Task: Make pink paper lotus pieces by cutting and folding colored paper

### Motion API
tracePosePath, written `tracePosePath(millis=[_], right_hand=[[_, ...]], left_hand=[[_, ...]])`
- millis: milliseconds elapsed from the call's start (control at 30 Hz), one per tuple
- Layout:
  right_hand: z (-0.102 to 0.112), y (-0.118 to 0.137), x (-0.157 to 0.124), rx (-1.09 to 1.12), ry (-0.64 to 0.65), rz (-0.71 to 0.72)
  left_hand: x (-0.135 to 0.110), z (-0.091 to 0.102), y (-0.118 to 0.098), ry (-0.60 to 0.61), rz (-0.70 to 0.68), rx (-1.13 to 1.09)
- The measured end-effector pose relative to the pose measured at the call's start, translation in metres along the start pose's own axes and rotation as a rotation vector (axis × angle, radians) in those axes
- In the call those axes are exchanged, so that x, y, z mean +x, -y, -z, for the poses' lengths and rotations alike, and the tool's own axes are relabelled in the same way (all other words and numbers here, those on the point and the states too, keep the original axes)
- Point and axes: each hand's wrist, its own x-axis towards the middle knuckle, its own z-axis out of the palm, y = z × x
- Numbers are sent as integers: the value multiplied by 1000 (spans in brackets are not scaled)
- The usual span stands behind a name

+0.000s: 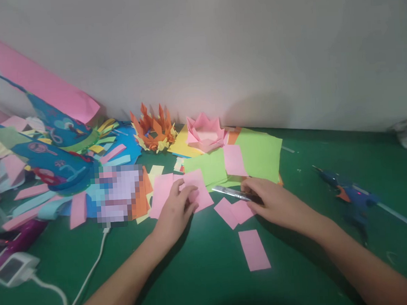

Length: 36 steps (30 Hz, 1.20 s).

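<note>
My right hand (263, 197) is closed around a craft knife (231, 193), its long silvery blade pointing left just above the table. My left hand (177, 207) rests over pink paper sheets (202, 189), fingers loosely curved and apart; nothing shows between them. Under and near the knife lie two small overlapping pink paper pieces (226, 213). Closer to me is a pink paper rectangle (254, 250), flat on the green table (204, 272). Another pink piece (235, 160) lies on light green sheets (260, 153) beyond my right hand.
A folded pink paper bowl shape (205, 133) and an orange paper crown shape (154, 128) stand by the wall. On the right lies a blue glue gun (354, 200). Blue cone hats (57, 166), paper strips and a white cable (99, 260) crowd the left.
</note>
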Motion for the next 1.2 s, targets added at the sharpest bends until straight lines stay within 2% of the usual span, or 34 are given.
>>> tracePosePath(millis=[167,433,767,1000,1200], right_hand=[[6,0,1,97,29,-2],[-7,-3,7,99,-49,51],[-10,-5,7,104,-33,41],[-8,-4,7,124,-27,45],[-5,3,7,137,-8,96]], left_hand=[[1,-1,4,8,-48,14],[4,5,0,-40,-154,239],[1,6,-4,-86,-91,297],[1,5,-5,-36,-77,229],[3,4,-5,107,-146,-34]])
